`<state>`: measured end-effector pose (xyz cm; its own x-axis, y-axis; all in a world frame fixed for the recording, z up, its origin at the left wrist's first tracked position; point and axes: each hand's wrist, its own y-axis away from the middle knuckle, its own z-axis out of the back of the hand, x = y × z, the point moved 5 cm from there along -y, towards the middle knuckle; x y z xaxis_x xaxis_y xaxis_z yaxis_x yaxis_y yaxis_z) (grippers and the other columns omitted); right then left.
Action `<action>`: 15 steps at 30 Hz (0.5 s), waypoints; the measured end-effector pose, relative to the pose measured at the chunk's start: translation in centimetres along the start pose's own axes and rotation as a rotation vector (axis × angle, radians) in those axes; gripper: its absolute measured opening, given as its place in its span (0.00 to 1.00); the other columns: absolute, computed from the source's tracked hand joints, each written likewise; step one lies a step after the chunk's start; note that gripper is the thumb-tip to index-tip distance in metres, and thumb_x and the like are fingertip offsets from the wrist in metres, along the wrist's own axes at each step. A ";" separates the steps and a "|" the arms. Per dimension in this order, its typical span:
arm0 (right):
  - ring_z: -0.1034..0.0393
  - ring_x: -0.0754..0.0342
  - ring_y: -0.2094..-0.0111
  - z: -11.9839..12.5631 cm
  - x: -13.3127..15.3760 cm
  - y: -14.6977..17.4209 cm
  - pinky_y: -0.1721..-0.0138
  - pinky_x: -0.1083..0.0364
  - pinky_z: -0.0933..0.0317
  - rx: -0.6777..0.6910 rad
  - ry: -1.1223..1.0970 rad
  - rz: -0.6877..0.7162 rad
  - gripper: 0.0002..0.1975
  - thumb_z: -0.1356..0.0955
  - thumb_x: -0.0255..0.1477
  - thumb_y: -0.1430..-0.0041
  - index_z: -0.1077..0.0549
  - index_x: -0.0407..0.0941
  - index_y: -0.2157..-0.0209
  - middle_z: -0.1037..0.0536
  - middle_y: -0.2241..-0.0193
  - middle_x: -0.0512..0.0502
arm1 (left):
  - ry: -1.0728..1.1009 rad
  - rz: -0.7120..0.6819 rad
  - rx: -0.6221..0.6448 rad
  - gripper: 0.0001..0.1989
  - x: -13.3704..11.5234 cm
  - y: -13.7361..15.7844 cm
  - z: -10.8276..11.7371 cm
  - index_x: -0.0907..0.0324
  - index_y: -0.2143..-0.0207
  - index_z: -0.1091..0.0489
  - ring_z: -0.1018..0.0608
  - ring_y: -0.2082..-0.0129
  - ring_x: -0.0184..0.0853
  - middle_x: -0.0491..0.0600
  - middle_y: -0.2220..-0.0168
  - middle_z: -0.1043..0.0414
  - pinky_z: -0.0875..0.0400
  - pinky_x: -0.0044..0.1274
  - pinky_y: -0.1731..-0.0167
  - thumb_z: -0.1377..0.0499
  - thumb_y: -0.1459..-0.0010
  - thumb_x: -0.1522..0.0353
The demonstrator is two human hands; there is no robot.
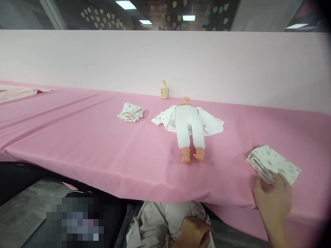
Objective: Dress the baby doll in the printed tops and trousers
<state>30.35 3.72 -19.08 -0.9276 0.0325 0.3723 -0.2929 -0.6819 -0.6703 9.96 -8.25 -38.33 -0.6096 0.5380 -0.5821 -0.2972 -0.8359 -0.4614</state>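
On the right of the table, my right hand [275, 194] touches the near edge of a folded white printed cloth [276, 162]. Its thumb is spread away from the fingers, and the cloth lies flat under the fingertips. My left hand [195, 230] rests in my lap with curled fingers, partly cut off by the frame's bottom; I see nothing in it. A baby doll [190, 120] lies on its back in the middle, feet toward me, its body and legs white. Spread beneath it is a white baby shirt [212, 124] with its sleeves out to the sides.
Left of the doll lies another folded printed cloth [131, 113]. A cream pump bottle [164, 90] stands by the white wall [103, 58]. Pale fabric [18, 92] lies at the far left of the pink-covered table [90, 148]. Black chairs [111, 213] stand at the front edge.
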 end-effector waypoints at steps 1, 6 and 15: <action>0.41 0.34 0.42 0.3 -0.3 -0.2 0.45 0.41 0.43 -0.038 0.003 -0.034 0.32 0.37 0.43 0.43 0.37 0.37 0.43 0.35 0.44 0.29 | 0.010 0.012 0.015 0.14 0.0 0.0 0.2 0.56 0.67 0.25 0.24 0.79 0.34 0.47 0.78 0.24 0.33 0.23 0.76 0.44 0.59 0.72; 0.36 0.30 0.48 -1.9 -2.5 -3.6 0.56 0.39 0.40 0.304 0.194 -0.040 0.30 0.39 0.41 0.42 0.34 0.35 0.44 0.32 0.48 0.24 | 0.124 0.113 0.020 0.13 -1.5 -0.6 2.6 0.56 0.67 0.24 0.22 0.75 0.35 0.48 0.74 0.22 0.30 0.23 0.71 0.44 0.56 0.73; 0.31 0.50 0.71 6.8 9.0 -5.8 0.71 0.54 0.39 0.270 -0.634 -0.059 0.17 0.32 0.42 0.47 0.26 0.45 0.61 0.24 0.70 0.45 | 0.630 0.066 -0.259 0.14 -10.1 -9.4 18.6 0.58 0.50 0.32 0.24 0.66 0.32 0.51 0.64 0.26 0.29 0.23 0.64 0.49 0.37 0.70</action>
<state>25.29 2.94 -7.49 -0.5733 -0.3024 0.7615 -0.1943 -0.8527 -0.4849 5.26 -7.78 -15.68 -0.0526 0.5127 -0.8570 -0.0404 -0.8585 -0.5112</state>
